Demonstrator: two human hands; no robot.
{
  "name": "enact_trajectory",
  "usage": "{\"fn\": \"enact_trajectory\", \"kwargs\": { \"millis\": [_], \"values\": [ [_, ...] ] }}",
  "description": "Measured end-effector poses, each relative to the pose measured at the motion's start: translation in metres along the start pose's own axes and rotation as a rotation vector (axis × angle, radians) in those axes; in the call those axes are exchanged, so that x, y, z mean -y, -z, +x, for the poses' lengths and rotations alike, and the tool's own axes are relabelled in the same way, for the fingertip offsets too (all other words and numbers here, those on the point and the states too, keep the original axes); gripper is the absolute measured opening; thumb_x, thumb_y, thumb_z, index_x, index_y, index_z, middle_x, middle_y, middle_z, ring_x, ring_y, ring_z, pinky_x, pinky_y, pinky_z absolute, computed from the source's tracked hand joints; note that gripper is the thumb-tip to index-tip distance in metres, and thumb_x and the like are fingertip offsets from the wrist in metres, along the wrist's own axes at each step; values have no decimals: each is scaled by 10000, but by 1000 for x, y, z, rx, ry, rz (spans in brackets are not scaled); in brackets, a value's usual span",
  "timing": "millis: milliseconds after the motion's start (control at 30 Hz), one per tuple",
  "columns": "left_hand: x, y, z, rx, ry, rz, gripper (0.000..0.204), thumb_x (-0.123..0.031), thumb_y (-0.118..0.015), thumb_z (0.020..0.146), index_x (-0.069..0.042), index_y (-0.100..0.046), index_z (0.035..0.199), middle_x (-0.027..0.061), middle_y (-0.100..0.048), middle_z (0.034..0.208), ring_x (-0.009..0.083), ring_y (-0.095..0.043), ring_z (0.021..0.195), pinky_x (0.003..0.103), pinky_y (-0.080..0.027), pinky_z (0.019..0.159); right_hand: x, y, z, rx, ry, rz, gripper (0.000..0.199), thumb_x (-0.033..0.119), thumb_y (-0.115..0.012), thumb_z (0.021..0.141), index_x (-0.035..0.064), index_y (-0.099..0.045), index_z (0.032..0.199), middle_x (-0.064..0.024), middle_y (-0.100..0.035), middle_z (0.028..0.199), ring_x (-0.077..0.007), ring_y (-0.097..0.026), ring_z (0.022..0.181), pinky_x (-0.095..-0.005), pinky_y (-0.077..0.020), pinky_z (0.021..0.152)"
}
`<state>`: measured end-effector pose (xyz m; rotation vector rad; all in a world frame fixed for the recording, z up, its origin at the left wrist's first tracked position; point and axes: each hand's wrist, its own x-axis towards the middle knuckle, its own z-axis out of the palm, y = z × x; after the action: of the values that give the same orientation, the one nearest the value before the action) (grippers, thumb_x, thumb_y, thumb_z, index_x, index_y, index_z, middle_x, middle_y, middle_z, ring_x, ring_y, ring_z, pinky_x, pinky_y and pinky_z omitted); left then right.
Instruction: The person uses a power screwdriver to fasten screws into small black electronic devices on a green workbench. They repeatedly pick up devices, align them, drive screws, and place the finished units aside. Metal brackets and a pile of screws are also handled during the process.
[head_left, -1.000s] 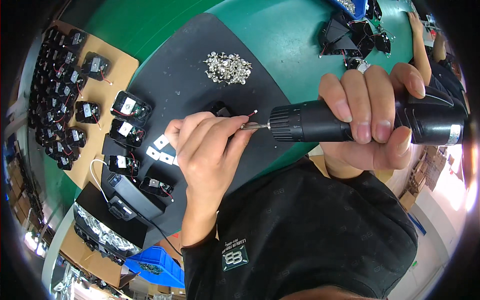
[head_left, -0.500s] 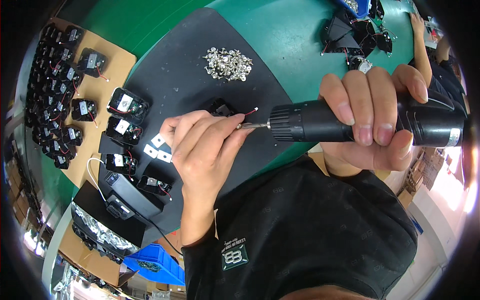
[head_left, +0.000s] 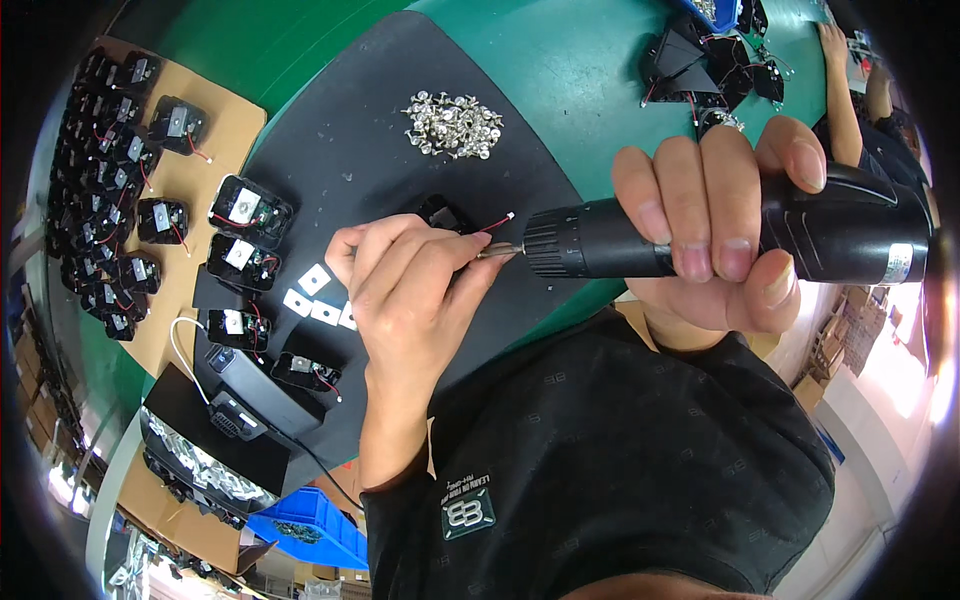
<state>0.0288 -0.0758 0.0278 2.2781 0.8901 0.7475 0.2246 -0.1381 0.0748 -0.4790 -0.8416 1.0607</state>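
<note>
Hands meet at the middle of the frame. The right hand [head_left: 715, 240] has a full, closed grip around a black electric screwdriver [head_left: 730, 235], which lies level across the right half of the picture with its metal bit pointing left. The left hand [head_left: 405, 290] has its fingers pinched shut at that bit tip; what they pinch is too small to tell. Just above the left hand, partly hidden by it, a small black part [head_left: 443, 212] with a red wire sits on the black mat [head_left: 330, 110] that covers the centre of the green desk [head_left: 590, 70].

A heap of silver screws [head_left: 453, 125] lies on the mat at upper centre, well apart from the hands. Left of the left hand are small white pads [head_left: 313, 295] and several black modules [head_left: 248, 212] with red wires. Further left, a brown board [head_left: 215, 135] carries rows of similar modules. A black box [head_left: 250, 385] with a white cable lies at lower left, with a blue bin [head_left: 310, 530] beneath it. At the upper right, black angular parts [head_left: 700, 55] are piled, and another person's arm [head_left: 840, 75] rests nearby.
</note>
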Motion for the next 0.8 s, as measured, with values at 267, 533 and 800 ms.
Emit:
{"fn": "enact_trajectory", "kwargs": {
  "millis": [267, 533, 800],
  "values": [
    [9, 12, -9, 65, 74, 150, 898, -257, -900, 475, -72, -550, 1281, 101, -589, 1240, 280, -540, 1138, 410, -335, 997, -7, 1, -3, -5, -19, -98, 384, 168, -664, 893, 212, -467, 1219, 45, -505, 789, -89, -486, 711, -299, -359, 761],
    [19, -3, -13, 163, 125, 232, 855, -294, -881, 488, -108, -581, 1266, 74, -566, 1077, 261, -532, 1036, 442, -310, 975, -30, 4, -6, -1, 8, -256, 416, 174, -660, 883, 225, -422, 1221, 45, -472, 784, -114, -478, 707, -335, -382, 754],
    [20, -3, -8, 159, 117, 212, 827, -281, -860, 473, -121, -604, 1243, 55, -533, 954, 245, -529, 960, 423, -321, 927, -39, 7, -1, 2, 34, -277, 416, 188, -667, 874, 222, -410, 1201, 43, -469, 777, -116, -476, 690, -335, -390, 740]
  ]
}}
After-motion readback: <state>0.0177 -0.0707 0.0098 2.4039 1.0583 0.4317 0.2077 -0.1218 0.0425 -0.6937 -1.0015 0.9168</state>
